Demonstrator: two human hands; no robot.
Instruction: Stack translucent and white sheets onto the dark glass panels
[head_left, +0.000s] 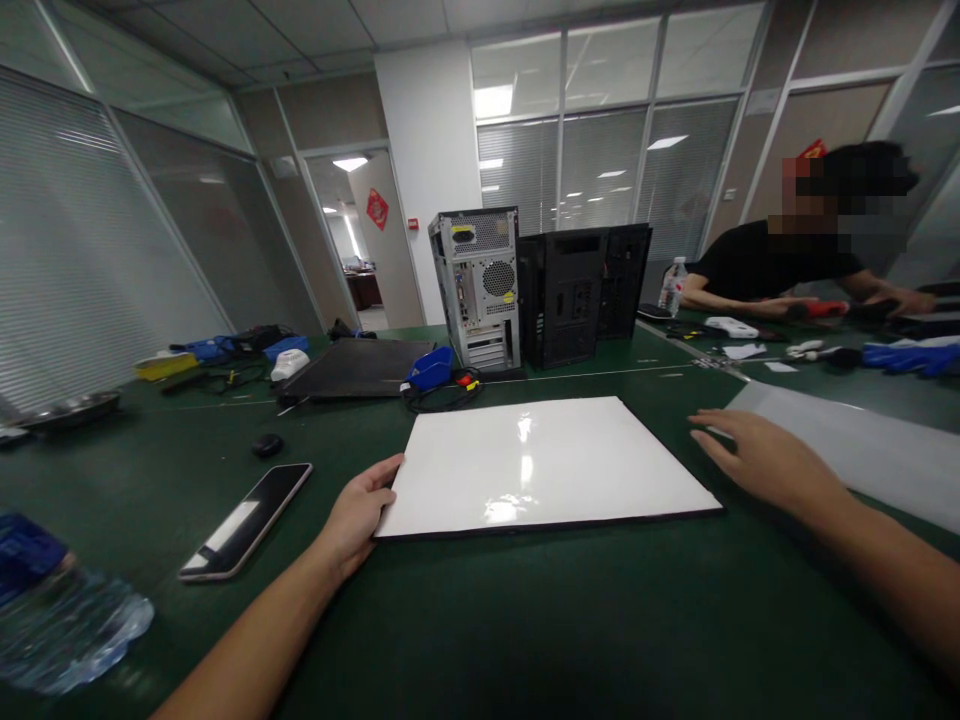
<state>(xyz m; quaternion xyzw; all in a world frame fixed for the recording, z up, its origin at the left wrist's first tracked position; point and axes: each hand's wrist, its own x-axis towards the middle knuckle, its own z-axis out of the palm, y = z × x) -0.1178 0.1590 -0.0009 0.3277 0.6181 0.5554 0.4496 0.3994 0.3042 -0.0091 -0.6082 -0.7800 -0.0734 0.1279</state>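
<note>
A glossy white board [540,462] with a dark edge lies flat on the green table [525,620] in front of me. My left hand [358,512] rests at the board's near left corner, thumb against its left edge. My right hand [754,458] lies flat on the table just right of the board, fingers spread and pointing left, close to its right edge. Neither hand lifts anything.
A phone [247,520] lies left of my left hand, a water bottle [60,610] at the near left. Computer towers [540,290], a dark panel [360,368] and a blue part [431,368] stand behind. A grey sheet [862,450] lies right; a seated person [795,260] works far right.
</note>
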